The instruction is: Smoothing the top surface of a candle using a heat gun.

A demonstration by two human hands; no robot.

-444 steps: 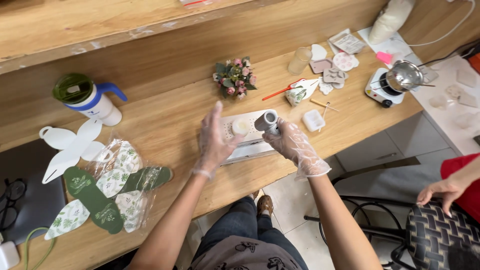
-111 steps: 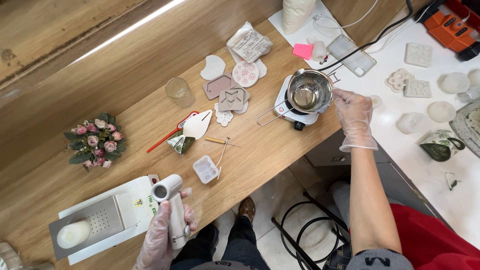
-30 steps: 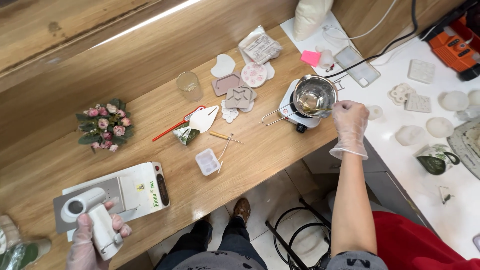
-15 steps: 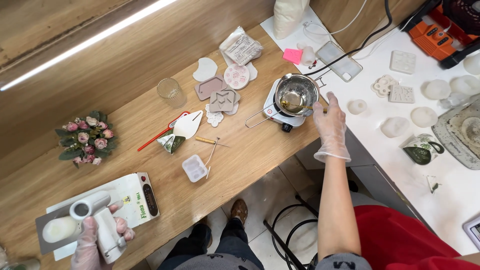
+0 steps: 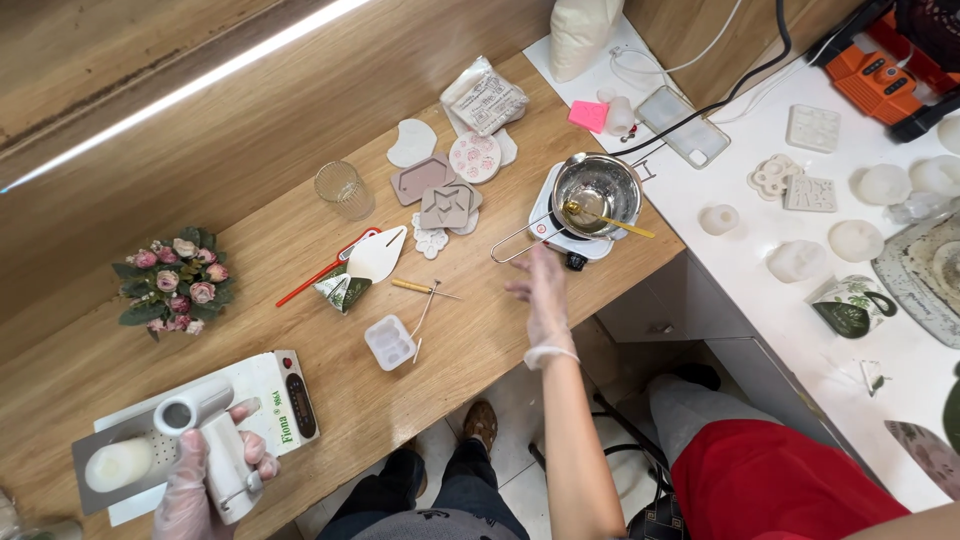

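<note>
**Heat gun held at lower left, other hand open over bench**

Left hand (image 5: 205, 480), in a clear glove, wrapped tight round the handle of a white heat gun (image 5: 212, 445), nozzle tipped up and toward the back. Just beside it, a pale candle (image 5: 118, 464) lying on the grey platform of a white scale (image 5: 268, 395) at the bench's near edge.

Right hand (image 5: 545, 300), also gloved, stretched out above the wooden bench (image 5: 250, 170), fingers spread loose and gripping nothing; blurred, so exact height above the wood hard to judge. Just beyond the fingertips, a steel pot (image 5: 597, 192) sitting on a small white hotplate (image 5: 548, 222), with a yellow-handled spoon (image 5: 610, 218) resting inside.

Between the two hands: small clear mould (image 5: 389, 342), thin sticks (image 5: 425, 292), red-handled tool (image 5: 325, 268). Farther back, glass cup (image 5: 343, 188), pink silicone moulds (image 5: 440, 190), bunch of pink roses (image 5: 170, 288).
</note>
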